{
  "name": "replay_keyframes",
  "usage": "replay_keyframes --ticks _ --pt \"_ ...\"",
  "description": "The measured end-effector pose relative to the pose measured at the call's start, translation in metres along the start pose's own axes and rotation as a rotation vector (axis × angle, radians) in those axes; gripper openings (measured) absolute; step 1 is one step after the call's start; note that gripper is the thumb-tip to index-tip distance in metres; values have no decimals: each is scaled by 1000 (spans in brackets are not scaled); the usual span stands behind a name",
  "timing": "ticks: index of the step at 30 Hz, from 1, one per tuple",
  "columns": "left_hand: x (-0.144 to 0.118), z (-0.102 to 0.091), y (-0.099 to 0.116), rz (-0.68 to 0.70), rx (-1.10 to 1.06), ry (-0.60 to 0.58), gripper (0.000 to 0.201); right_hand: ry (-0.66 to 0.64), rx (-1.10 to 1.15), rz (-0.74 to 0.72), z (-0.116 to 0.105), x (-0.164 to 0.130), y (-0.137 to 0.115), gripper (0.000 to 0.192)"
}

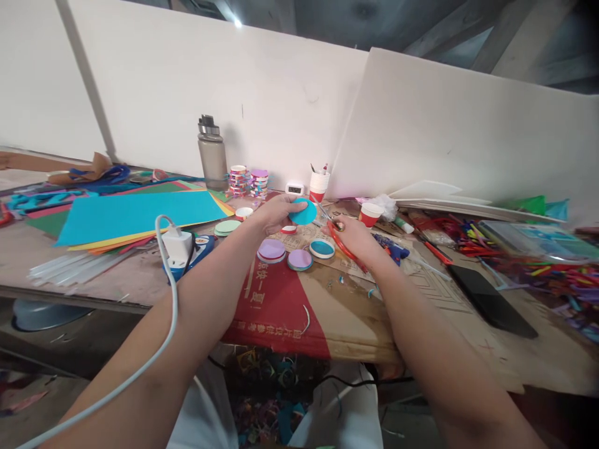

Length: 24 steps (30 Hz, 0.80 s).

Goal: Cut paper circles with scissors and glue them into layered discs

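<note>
Pinched between the thumb and fingers of my left hand [279, 213] is a round blue paper disc [304, 213]. My right hand [350, 232] grips red-handled scissors [337, 237], their blades pointing up and left beside the disc's right edge. Whether the blades touch the paper, I cannot tell. Below the hands lie purple paper discs [271, 249], a smaller purple-topped stack [300, 259] and a white-rimmed ring with a blue face [322, 249]. Small blue scraps [371, 293] are scattered on the cardboard near the scissors.
Coloured paper sheets [140, 212] and a white charger plug [178, 243] lie left; its cable crosses my left forearm. A bottle [213, 153] and paper cups [319, 186] stand at the back wall. A black phone [489, 299] and a plastic box [538, 240] lie right.
</note>
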<state>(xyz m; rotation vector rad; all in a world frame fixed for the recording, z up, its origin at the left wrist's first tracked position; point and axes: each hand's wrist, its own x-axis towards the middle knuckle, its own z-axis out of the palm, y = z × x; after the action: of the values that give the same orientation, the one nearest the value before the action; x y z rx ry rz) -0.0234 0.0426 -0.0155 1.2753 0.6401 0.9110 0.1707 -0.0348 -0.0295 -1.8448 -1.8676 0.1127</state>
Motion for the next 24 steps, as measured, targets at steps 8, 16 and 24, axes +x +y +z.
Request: replay_keyframes --ticks 8,16,24 --pt "-2 17 -16 -5 21 -33 33 -86 -304 62 9 6 12 42" --pt "7 17 -38 -62 157 -8 27 -183 -310 51 7 5 8 36" --pt "2 19 -27 -46 99 157 15 -182 -234 7 14 6 8 38"
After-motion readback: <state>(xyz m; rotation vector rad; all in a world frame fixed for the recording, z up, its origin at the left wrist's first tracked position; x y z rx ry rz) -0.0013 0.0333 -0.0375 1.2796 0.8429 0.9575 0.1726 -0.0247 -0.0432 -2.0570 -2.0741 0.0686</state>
